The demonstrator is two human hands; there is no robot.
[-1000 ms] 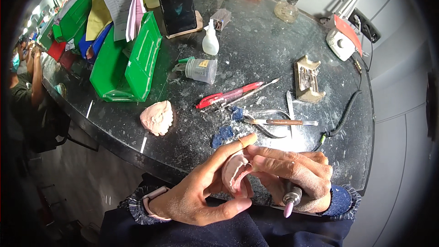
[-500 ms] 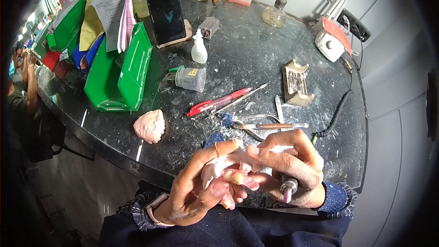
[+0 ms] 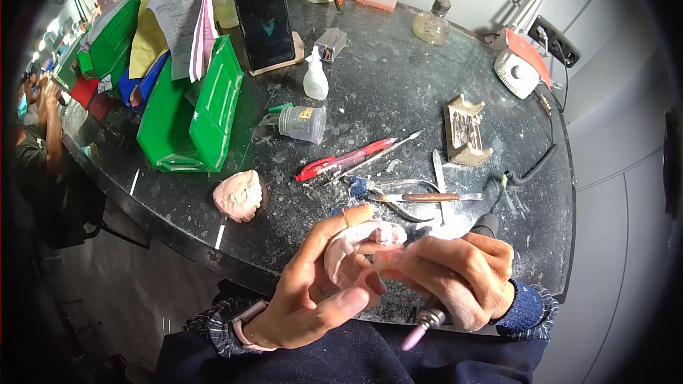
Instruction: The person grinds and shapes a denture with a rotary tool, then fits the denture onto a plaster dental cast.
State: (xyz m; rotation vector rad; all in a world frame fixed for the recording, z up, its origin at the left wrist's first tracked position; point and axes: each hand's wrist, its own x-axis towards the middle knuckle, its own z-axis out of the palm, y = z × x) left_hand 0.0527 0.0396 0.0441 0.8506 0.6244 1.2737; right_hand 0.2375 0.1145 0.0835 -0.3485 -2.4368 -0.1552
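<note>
- Pink dental cast (image 3: 352,245), a pale gum-coloured piece, sits between both hands just in front of the near edge of the dark speckled desk (image 3: 398,85).
- Left hand (image 3: 313,291) cups the cast from below and the left; its fingers (image 3: 348,217) curl over the top and the thumb presses toward the front, so the piece is pinched firmly.
- Right hand (image 3: 462,277) is closed around a slim rotary handpiece (image 3: 434,316), whose pink tip points down and toward the person, away from the cast; its fingers are pressed together, and the forefinger and thumb reach left to touch the cast.
- Behind the cast, on the desk, lie small metal pliers (image 3: 398,203) and a wooden-handled knife (image 3: 427,197), close to the hands.
- Left of the cast and a little further back rests a second pink cast (image 3: 238,195), alone near the desk's front edge.
- Further back from the cast lie a red pen (image 3: 345,160) and a thin metal pick (image 3: 380,155), side by side.
- Behind those, a small grey jar (image 3: 302,123) lies on its side, with a white dropper bottle (image 3: 315,78) upright beyond it.
- Well back and left of the cast stand green plastic trays (image 3: 192,114) stuffed with papers, and a dark phone (image 3: 265,18) propped upright.
- Back and right of the cast sit a tan metal holder (image 3: 464,131) and a white and red control box (image 3: 518,67); a black cable (image 3: 530,167) runs toward the right hand.
- Far left of the cast, beyond the desk, another person's sleeve (image 3: 32,149) shows.
</note>
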